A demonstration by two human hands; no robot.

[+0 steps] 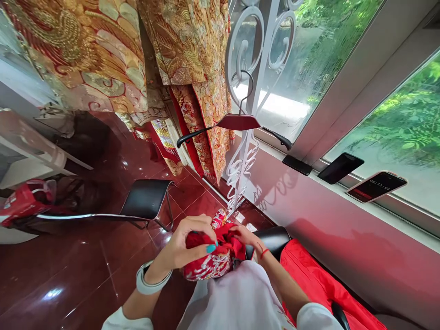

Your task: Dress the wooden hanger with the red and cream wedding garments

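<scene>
My left hand [187,247] is closed round a bundle of red embroidered cloth [209,266] held just above my lap. My right hand [245,236] grips the same bundle from the right side, fingers pinched into the red fabric. The cloth is bunched and rolled, with silver and gold embroidery showing at its lower edge and its top tip. A pale bracelet sits on my left wrist and a thin red string on my right.
A red hanger [237,123] with black arms hangs on a white scrolled metal rack [244,151]. Gold and red embroidered garments [192,55] hang at the top. A black chair [146,199] stands on the dark red floor. Three phones, one of them [376,185], rest on the windowsill. Red fabric [309,275] lies at my right.
</scene>
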